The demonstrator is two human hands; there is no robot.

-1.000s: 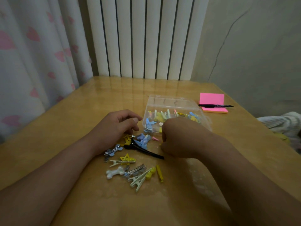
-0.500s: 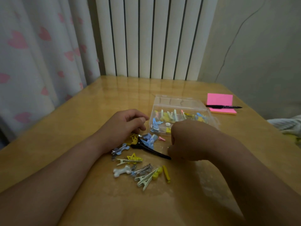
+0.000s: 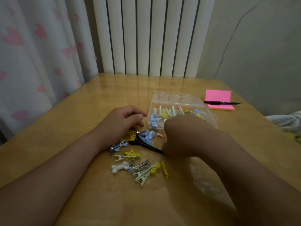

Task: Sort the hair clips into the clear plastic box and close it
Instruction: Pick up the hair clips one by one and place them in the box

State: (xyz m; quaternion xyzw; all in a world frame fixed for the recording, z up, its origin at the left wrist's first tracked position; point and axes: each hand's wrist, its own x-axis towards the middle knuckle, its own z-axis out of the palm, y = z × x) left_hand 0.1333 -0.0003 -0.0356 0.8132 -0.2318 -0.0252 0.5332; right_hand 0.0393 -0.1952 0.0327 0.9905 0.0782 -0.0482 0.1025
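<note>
My right hand: fingers curled under the palm and hidden, set over the near tip of the black clip; whether they pinch it I cannot tell. My left hand: fingers loosely curled, resting beside the loose hair clips on the table. Clear plastic box: open, just beyond both hands, holding more clips. Pink notepad with pen, to the box's right.

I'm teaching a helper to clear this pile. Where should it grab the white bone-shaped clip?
Probably pinch the white bone-shaped clip across its narrow waist, coming from above on its left side. It lies flat with knobbed ends, the table is bare to its left, and a silver clip crowds its right end.
</note>
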